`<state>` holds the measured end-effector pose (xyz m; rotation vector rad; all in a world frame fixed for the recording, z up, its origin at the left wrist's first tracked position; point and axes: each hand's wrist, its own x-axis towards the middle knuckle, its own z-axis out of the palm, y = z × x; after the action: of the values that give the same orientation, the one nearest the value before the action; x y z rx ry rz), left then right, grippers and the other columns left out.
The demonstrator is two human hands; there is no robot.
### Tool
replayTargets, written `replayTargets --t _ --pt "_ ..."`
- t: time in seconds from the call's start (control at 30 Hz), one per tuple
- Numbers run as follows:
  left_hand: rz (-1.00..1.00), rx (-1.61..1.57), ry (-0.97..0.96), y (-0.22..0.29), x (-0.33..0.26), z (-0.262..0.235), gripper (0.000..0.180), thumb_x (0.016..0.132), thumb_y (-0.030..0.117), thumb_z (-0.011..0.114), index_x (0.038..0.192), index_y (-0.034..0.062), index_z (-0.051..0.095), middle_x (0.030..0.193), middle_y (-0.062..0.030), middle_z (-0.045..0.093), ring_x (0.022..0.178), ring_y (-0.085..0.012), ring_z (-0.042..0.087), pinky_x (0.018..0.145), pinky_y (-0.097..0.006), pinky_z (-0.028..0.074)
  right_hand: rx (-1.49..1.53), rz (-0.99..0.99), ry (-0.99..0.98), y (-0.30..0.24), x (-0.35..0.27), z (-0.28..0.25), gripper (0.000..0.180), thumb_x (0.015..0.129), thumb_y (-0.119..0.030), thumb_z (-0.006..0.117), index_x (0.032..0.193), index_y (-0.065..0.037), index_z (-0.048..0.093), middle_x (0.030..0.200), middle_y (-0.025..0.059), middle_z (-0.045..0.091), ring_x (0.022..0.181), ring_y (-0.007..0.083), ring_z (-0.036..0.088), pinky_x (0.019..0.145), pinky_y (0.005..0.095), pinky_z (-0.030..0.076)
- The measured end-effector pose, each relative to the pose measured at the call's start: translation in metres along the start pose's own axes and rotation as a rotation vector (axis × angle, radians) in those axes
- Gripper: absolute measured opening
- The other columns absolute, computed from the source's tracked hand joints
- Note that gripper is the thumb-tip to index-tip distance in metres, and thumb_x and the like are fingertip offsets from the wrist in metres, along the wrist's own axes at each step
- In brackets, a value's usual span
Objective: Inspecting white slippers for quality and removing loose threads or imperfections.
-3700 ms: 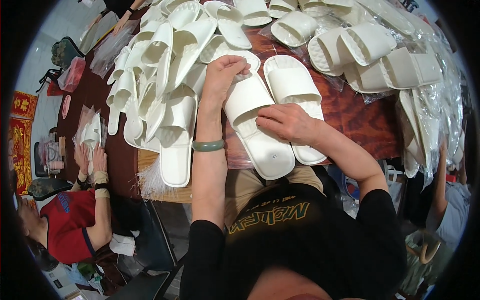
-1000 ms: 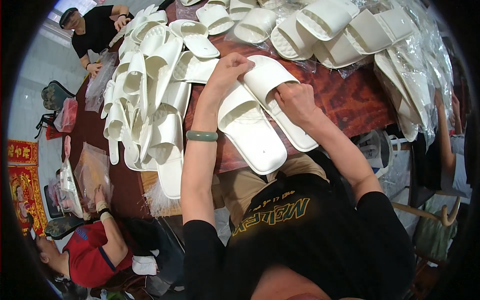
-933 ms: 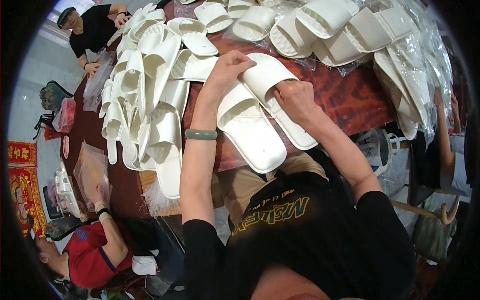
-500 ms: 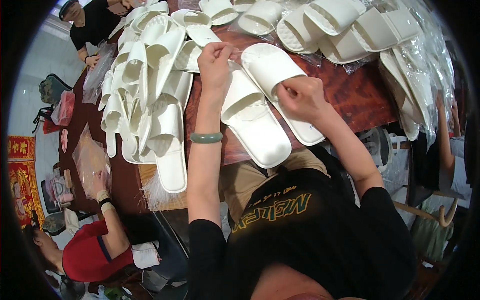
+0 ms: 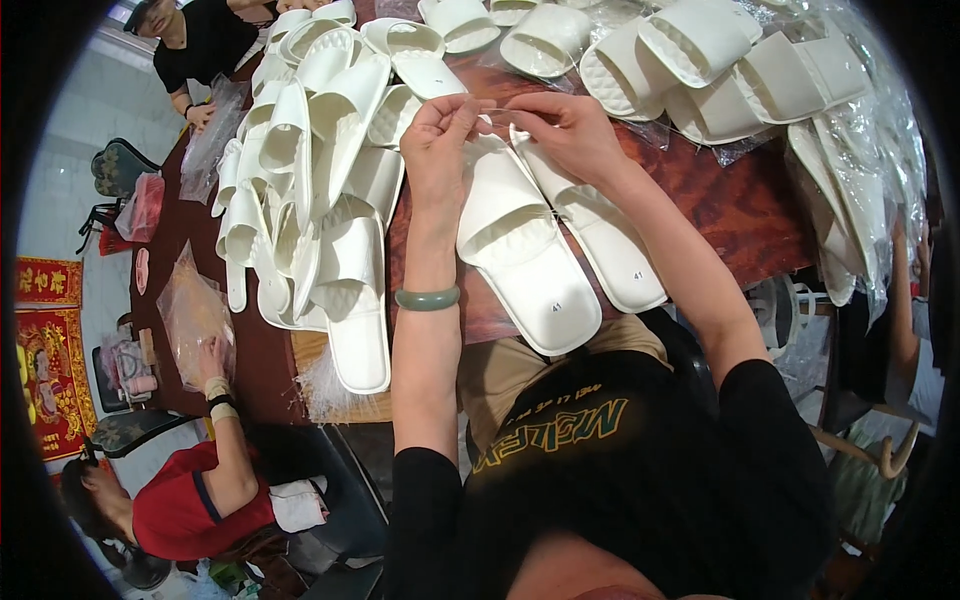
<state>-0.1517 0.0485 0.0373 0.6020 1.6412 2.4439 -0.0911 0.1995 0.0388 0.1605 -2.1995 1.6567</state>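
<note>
Pinching at the heel ends of a white slipper pair (image 5: 550,240), both hands are raised above the dark red counter (image 5: 730,200). Left hand (image 5: 438,140): fingers closed together at the tips, seemingly on something thin and pale; what it is cannot be told. Right hand (image 5: 560,125): fingers likewise pinched, tips almost meeting those of the left hand. A green bangle (image 5: 427,298) sits on the left wrist.

Slipper pair lies side by side, touching, soles down, toe ends overhanging the near counter edge above the person's lap.

Edges and room: a bare strip of counter shows right of the pair, up to the counter's right edge. Left of the left forearm the surface is crowded.

Surroundings: a dense stack of white slippers (image 5: 310,190) lies just left of the left arm, some on edge, some flat. Bagged slippers (image 5: 700,60) in clear plastic crowd the far side and right rim. A person in red (image 5: 190,500) sits at lower left, one hand on a clear bag (image 5: 190,315). Another person in black (image 5: 200,45) sits at upper left.
</note>
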Motion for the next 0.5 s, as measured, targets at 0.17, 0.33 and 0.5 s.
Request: replayTargets --t 0.17,0.33,0.5 --pt "-0.012 -0.024 0.021 -0.0027 0.0003 0.0007 0.013 0.087 0.004 0.059 0.097 -0.0036 0.060 0.091 -0.0124 0.067 0.069 -0.0094 0.060 0.064 -0.019 0.044 0.089 -0.092 0.165 0.0032 -0.0053 -0.0010 0.017 0.087 -0.011 0.059 0.094 0.003 0.066 0.081 0.0061 0.067 0.075 0.0096 0.060 0.067 0.0243 0.048" --pt "-0.036 0.008 -0.035 -0.0015 -0.0004 -0.0002 0.015 0.088 0.009 0.059 0.100 -0.0010 0.059 0.094 -0.0119 0.067 0.073 -0.0103 0.059 0.068 -0.020 0.046 0.077 -0.170 0.149 0.0015 -0.0084 0.0010 0.017 0.086 -0.012 0.059 0.093 0.002 0.066 0.080 0.0094 0.067 0.070 0.0119 0.060 0.064 0.0254 0.048" --pt "-0.084 -0.007 -0.100 -0.0009 -0.0021 0.0014 0.016 0.089 0.010 0.058 0.101 -0.0002 0.059 0.094 -0.0100 0.066 0.075 -0.0096 0.058 0.070 -0.021 0.046 -0.065 -0.121 0.099 0.0019 -0.0097 -0.0044 0.020 0.084 -0.017 0.058 0.090 -0.001 0.066 0.074 0.0133 0.065 0.063 0.0182 0.061 0.060 0.0284 0.047"
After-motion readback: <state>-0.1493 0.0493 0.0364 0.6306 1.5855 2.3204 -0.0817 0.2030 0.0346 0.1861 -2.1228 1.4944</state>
